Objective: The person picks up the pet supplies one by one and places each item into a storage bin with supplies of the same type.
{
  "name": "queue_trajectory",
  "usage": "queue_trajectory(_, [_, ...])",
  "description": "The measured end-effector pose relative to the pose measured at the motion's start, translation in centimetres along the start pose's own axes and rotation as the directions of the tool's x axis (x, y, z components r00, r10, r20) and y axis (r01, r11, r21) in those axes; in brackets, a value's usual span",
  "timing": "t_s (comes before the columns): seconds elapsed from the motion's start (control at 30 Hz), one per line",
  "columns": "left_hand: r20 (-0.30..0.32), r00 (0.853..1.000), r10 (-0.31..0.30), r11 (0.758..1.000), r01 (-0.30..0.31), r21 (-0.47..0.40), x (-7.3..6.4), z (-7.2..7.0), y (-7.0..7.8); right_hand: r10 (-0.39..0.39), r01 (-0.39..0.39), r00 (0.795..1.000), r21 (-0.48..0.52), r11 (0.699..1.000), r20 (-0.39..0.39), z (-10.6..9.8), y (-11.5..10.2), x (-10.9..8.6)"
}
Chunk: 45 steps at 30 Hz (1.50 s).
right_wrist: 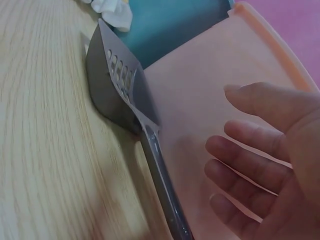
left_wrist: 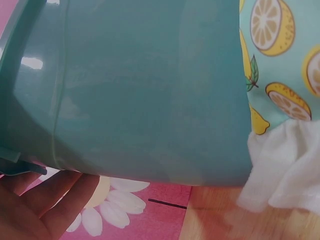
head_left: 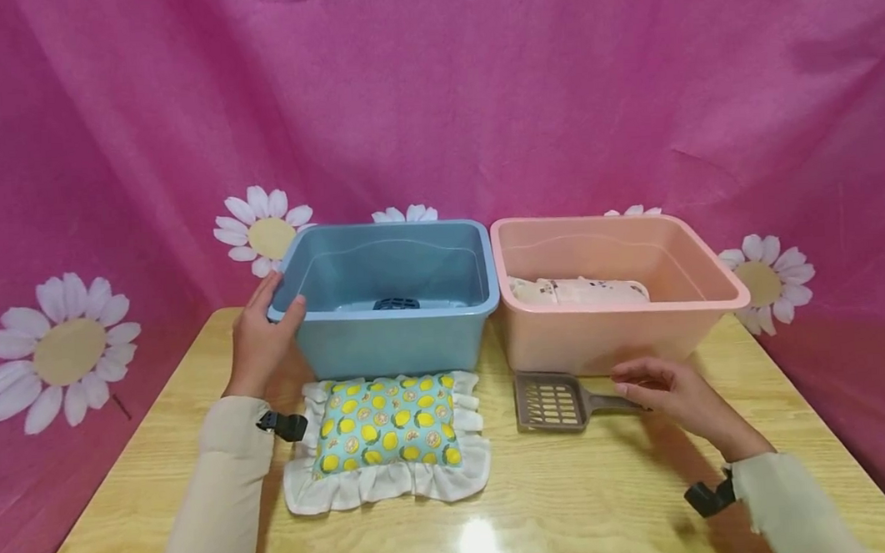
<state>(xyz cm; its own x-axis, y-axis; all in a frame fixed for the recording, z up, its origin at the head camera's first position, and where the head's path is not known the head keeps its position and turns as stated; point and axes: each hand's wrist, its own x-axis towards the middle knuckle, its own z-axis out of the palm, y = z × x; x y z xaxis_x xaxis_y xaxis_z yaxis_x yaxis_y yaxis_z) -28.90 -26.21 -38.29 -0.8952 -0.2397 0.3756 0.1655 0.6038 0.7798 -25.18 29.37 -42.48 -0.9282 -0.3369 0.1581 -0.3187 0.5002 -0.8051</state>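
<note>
Blue tub held by one corner, brown scoop lying near the other hand

The tub's front left rim corner is gripped by the left hand, its thumb laid over the rim and its fingers set along the outer left side. The right hand is held by the handle end of the scoop, fingers loosely spread, nothing grasped. The scoop is laid on the table in front of the pink tub, nearer the table's right edge than its left. Both tubs are set side by side toward the back edge. A lemon-printed cushion is placed before the blue one, toward the left edge. A pale patterned bundle is contained in the pink tub.
</note>
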Motion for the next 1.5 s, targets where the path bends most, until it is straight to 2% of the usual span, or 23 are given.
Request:
queue_trajectory(0.27, [0.002, 1.0, -0.001, 1.0, 0.001, -0.005, 0.7, 0.4, 0.2, 0.021, -0.022, 1.0, -0.064, 0.998, -0.013, -0.6, 0.3, 0.4])
queue_trajectory(0.47, [0.004, 1.0, 0.015, 1.0, -0.014, -0.009, 1.1, 0.5, 0.5, 0.079, -0.079, 0.997, -0.1, 0.992, -0.003, -0.8, 0.8, 0.3])
queue_trajectory(0.63, [0.005, 1.0, 0.012, 1.0, -0.012, -0.008, 0.9, 0.4, 0.5, 0.056, -0.056, 0.998, -0.126, 0.99, -0.005, -0.3, 1.4, 0.3])
queue_trajectory(0.97, [0.013, 1.0, -0.006, 1.0, 0.006, -0.001, 0.4, 0.0, 0.3, 0.041, -0.039, 0.999, -0.102, 0.994, 0.027, 0.3, 2.1, 0.1])
queue_trajectory(1.17, [0.019, 1.0, -0.016, 1.0, 0.016, 0.004, 0.1, -0.1, 0.2, 0.076, -0.066, 0.995, -0.152, 0.986, 0.06, 0.5, 2.4, 0.0])
queue_trajectory(1.5, [-0.002, 1.0, 0.007, 1.0, -0.007, 0.002, -0.1, -0.2, 0.3, 0.135, -0.117, 0.988, -0.205, 0.972, 0.08, 0.7, 3.1, 0.2])
